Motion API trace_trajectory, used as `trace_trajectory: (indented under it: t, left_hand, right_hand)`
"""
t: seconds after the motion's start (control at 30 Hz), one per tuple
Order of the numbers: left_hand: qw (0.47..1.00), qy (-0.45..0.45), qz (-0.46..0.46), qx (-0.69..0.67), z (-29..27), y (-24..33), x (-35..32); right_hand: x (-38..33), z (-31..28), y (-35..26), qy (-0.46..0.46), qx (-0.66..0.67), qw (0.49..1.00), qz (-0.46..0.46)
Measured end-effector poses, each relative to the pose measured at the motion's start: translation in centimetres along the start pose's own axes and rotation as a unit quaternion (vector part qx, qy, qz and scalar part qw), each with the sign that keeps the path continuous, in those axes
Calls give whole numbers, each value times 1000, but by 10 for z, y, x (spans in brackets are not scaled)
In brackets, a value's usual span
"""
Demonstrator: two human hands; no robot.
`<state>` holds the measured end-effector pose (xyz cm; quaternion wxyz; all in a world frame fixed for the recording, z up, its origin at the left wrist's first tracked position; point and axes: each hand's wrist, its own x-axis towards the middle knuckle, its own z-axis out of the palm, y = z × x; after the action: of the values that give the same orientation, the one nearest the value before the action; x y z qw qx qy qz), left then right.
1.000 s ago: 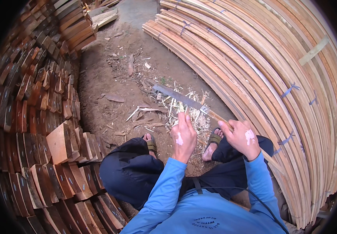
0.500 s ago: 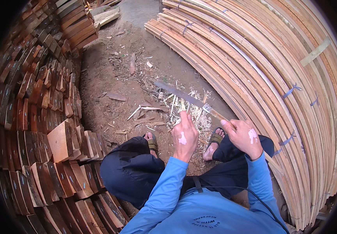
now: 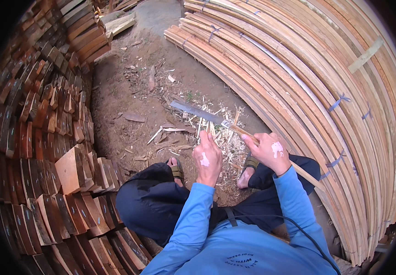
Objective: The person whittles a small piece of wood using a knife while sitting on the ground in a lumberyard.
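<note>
My right hand is closed round the long wooden handle of a hand saw. The toothed grey blade points up and left over the ground, and the handle's rear end runs past my wrist toward the lower right. To the left, my left hand is closed with its knuckles up, below the blade and apart from it. What its fingers hold, if anything, is hidden. Pale wood shavings lie on the dirt beneath both hands, between my sandalled feet.
A wall of stacked wood blocks rises close on the left. Along the right lie long wooden strips in bundles bound with blue ties. Bark and chips are scattered over the dirt ground ahead. Some planks lie at the far left.
Both hands have shifted left. The saw has moved left with my right hand, its blade now a little lower. My left hand stays closed.
</note>
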<state>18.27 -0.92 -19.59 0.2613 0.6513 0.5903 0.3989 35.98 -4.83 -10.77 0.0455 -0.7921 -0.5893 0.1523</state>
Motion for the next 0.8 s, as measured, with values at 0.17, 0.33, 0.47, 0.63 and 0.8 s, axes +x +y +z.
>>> trace_trajectory:
  t: [0.17, 0.33, 0.47, 0.63, 0.8]
  left_hand:
    - [997, -8, 73, -20, 1, 27, -19]
    - [998, -11, -23, -60, -4, 8, -2]
    - [999, -19, -16, -44, -2, 7, -3]
    - [998, 3, 27, -64, 1, 21, -11]
    - [995, -1, 9, -102, -5, 27, -6]
  right_hand:
    - [32, 11, 27, 40, 58, 995, 65]
    - [5, -8, 13, 41, 92, 995, -6]
    - [-20, -25, 9, -35, 90, 995, -21]
    - [-12, -14, 23, 63, 19, 998, 9]
    - [3, -17, 32, 62, 77, 993, 68]
